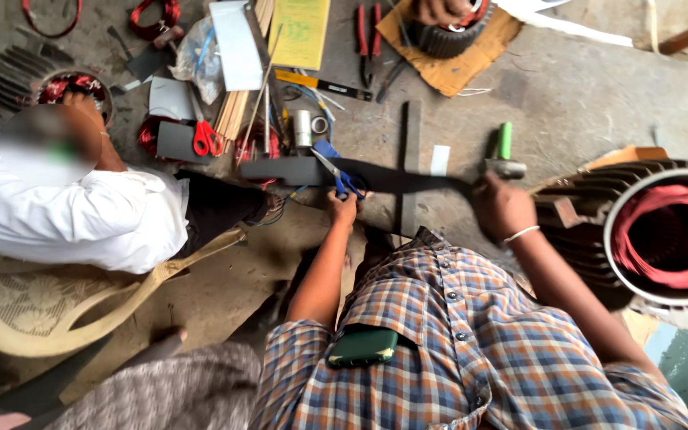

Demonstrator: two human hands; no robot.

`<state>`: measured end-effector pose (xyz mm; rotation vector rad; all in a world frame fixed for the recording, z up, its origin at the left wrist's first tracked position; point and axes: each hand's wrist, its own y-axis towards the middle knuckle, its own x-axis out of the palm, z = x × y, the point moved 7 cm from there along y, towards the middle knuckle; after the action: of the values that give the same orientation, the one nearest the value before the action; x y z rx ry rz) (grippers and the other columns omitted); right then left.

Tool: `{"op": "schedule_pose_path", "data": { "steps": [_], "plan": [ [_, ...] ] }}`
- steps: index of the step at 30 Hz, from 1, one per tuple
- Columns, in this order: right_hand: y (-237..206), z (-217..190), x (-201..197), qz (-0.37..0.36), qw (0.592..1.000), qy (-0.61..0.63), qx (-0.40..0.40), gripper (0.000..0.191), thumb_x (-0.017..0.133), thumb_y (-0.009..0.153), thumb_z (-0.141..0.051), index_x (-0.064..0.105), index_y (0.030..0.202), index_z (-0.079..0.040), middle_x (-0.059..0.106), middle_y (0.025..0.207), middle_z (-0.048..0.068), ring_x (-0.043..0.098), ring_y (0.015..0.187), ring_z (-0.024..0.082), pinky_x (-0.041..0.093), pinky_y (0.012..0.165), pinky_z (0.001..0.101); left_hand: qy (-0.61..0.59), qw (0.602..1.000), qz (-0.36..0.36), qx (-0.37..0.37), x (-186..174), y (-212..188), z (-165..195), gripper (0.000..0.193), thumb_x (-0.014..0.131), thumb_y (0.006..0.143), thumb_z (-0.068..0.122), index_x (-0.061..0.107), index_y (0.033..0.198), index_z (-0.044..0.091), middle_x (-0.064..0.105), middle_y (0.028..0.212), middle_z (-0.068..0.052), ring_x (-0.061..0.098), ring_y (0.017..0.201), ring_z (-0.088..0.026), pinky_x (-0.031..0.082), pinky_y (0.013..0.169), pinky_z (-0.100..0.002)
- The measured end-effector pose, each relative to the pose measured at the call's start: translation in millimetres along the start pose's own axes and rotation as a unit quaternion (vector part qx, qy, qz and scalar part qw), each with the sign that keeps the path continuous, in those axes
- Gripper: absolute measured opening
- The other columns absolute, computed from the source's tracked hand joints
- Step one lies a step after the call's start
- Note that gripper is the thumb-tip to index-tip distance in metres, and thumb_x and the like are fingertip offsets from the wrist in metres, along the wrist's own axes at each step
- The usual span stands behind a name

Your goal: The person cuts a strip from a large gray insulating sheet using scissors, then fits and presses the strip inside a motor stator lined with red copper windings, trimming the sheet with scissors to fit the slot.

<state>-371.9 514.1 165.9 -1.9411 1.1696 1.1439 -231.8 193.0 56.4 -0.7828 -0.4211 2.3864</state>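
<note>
Head view, looking down; the left hand (342,209) is closed through the handles of the blue-handled scissors (336,173), whose blades sit on the long dark sheet strip (376,175); the right hand (502,209) is closed around the strip's right end, holding it stretched level above the concrete floor (583,95). Likely faults: the thin strip appears flexible, so slack in the right hand's grip could let it sag or twist and pull the cut off line; the blades lie near the holding fingers of the left hand. Surroundings: a green-handled hammer (505,153) lies just beyond the right hand; a finned motor housing with red copper windings (662,235) stands close at the right; a flat dark metal bar (411,163) crosses beneath the strip; red-handled scissors (207,139), wooden sticks (236,107) and red-handled pliers (368,40) crowd the floor beyond the strip. A person in a white shirt (81,215) sits near the strip's left end, limiting room there.
</note>
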Motion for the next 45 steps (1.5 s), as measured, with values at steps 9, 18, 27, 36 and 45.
{"op": "schedule_pose_path", "data": {
  "steps": [9, 18, 27, 36, 45],
  "plan": [
    [-39, 55, -42, 0.018, 0.998, -0.053, -0.013, 0.020, 0.056, 0.095, -0.013, 0.066, 0.111, -0.007, 0.072, 0.105, 0.022, 0.070, 0.093, 0.042, 0.055, 0.077, 0.0539, 0.116, 0.949, -0.074, 0.283, 74, -66, 63, 0.080, 0.080, 0.084, 0.027, 0.042, 0.147, -0.003, 0.051, 0.141, -0.031, 0.050, 0.129, -0.044, 0.043, 0.105, -0.046],
    [-81, 36, 22, 0.054, 0.961, -0.247, -0.107, 0.068, 0.062, 0.075, -0.021, 0.051, 0.142, -0.017, 0.039, 0.155, 0.023, 0.054, 0.133, 0.048, 0.048, 0.098, 0.0556, 0.179, 0.896, -0.075, 0.399, 66, -125, 17, 0.050, 0.076, 0.084, 0.023, 0.067, 0.130, 0.006, 0.067, 0.128, -0.021, 0.060, 0.120, -0.042, 0.046, 0.106, -0.047],
    [-147, 3, 3, 0.044, 0.975, 0.215, -0.039, 0.030, 0.064, 0.097, -0.023, 0.071, 0.125, -0.014, 0.070, 0.122, 0.010, 0.064, 0.115, 0.033, 0.052, 0.099, 0.0429, 0.453, 0.849, -0.183, 0.199, -36, -89, -99, 0.053, 0.069, 0.092, 0.036, 0.059, 0.142, 0.021, 0.054, 0.147, -0.017, 0.050, 0.136, -0.037, 0.044, 0.110, -0.046],
    [-311, 135, 66, -0.105, 0.943, 0.212, 0.233, 0.031, 0.066, 0.094, -0.034, 0.076, 0.112, -0.012, 0.075, 0.109, 0.014, 0.072, 0.098, 0.035, 0.055, 0.089, 0.0423, 0.541, 0.796, -0.229, 0.144, -36, -70, -145, 0.058, 0.072, 0.090, 0.039, 0.059, 0.144, 0.022, 0.057, 0.144, -0.019, 0.052, 0.135, -0.037, 0.041, 0.114, -0.046],
    [-392, 329, -21, 0.105, 0.830, 0.123, 0.534, 0.039, 0.069, 0.096, -0.038, 0.074, 0.124, -0.012, 0.076, 0.111, 0.020, 0.071, 0.104, 0.038, 0.054, 0.094, 0.0449, 0.370, 0.851, -0.244, 0.281, 57, -143, -64, 0.046, 0.069, 0.090, 0.032, 0.067, 0.133, 0.016, 0.072, 0.124, -0.018, 0.069, 0.114, -0.036, 0.052, 0.099, -0.045]
  ]
}}
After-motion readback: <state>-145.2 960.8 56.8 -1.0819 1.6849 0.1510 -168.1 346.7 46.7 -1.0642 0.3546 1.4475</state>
